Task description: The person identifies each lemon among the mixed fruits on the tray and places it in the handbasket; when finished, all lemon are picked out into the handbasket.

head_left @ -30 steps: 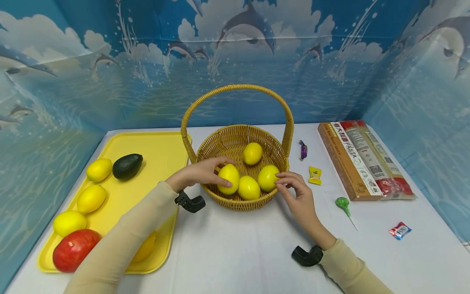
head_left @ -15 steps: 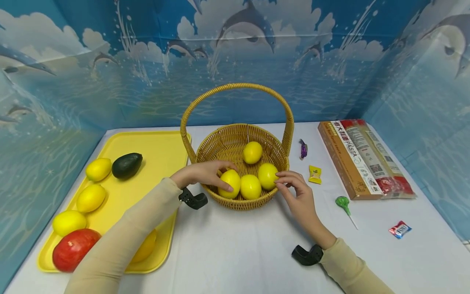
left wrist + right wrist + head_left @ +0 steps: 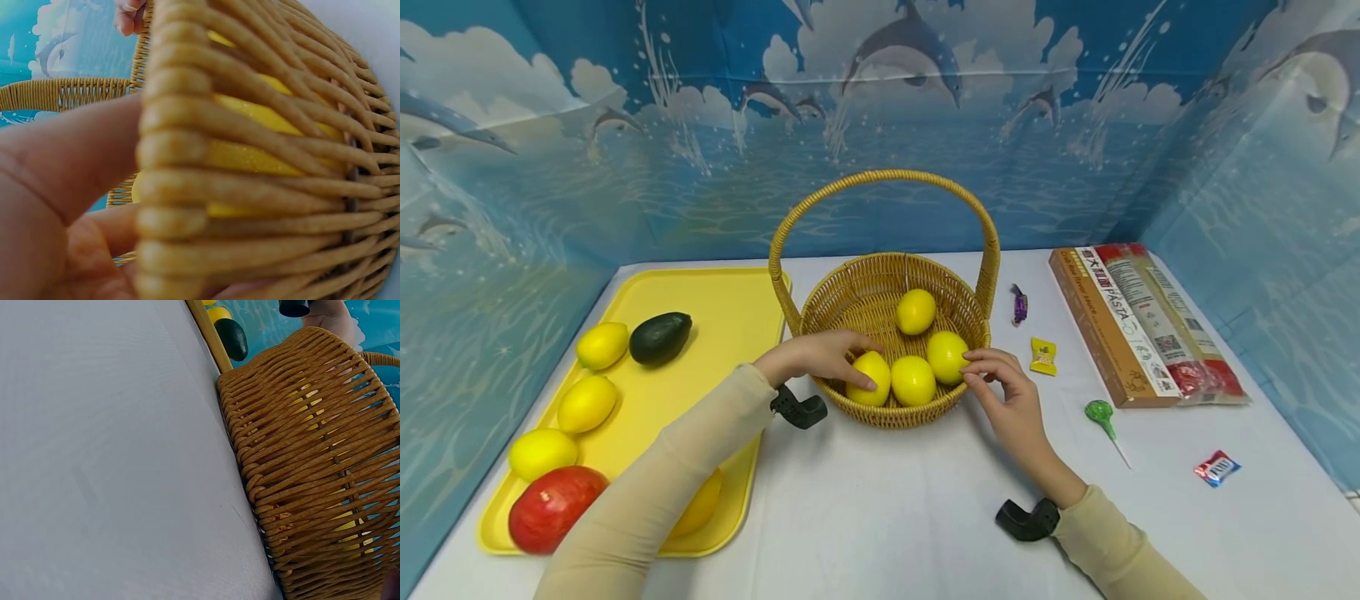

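I see two long, close-fitting sleeves, both a pale cream, plain and unmarked; the left sleeve [image 3: 647, 492] enters from 7 o'clock, the right sleeve [image 3: 1120, 550] from 5 o'clock. Each ends at the wrist, leaving my left hand [image 3: 812, 357] and right hand [image 3: 1011, 408] bare: no gloves, no rings that I can make out. Under each wrist sits a small black mount, hooked and matte: the left mount [image 3: 799, 409] and the right mount [image 3: 1027, 520]. No cables show.

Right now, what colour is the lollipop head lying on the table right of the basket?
Green; the lollipop has a white stick, seen best in the head view.
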Available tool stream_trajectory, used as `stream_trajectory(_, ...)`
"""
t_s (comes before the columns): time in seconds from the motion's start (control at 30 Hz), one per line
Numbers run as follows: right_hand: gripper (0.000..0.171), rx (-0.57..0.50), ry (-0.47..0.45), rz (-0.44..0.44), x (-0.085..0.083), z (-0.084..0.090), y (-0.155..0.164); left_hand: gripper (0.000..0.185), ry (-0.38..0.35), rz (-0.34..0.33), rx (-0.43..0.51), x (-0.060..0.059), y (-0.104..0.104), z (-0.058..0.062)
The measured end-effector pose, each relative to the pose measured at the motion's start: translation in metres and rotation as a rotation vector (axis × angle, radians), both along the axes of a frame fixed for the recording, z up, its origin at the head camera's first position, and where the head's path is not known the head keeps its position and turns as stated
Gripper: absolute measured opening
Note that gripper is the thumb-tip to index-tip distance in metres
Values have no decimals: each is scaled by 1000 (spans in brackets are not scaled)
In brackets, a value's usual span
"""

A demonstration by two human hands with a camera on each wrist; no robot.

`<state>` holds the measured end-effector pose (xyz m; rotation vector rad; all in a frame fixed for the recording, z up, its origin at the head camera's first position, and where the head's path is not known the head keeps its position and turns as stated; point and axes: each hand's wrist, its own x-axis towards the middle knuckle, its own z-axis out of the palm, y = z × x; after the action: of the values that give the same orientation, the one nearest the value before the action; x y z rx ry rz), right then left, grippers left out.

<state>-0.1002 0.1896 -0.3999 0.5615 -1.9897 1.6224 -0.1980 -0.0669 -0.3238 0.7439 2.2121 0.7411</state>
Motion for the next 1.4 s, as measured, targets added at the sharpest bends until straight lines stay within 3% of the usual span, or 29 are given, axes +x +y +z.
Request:
stream_trajectory(0.27,18,0,3,0,0,0,0,65,39,11,-9,1,1,-1)
stream_trajectory(0.53,18,-3,4,2,-1,-3,1,62,58,-44,-24,0,1,-1)
stream_trajectory(0.77,19,-6,7,2,0,0,-1,63,75,-32,-30,2,-2,1)
stream_trajectory(0.93,17,1,-4,-6,8,16,-6,64,35,8,48,8,-10,14)
stream_trajectory(1.07,15,-5,-29,-9,12,25,-9,63,21,-8,135,14,-18,28)
stream_trajectory(1.2,15,-4,-12,-7,9,19,-8,60,13,-31,248,22,-29,43)
stream_trajectory(1.4,19,4,-1,-7,0,0,-1,62,-20,8,360,37,-54,69)
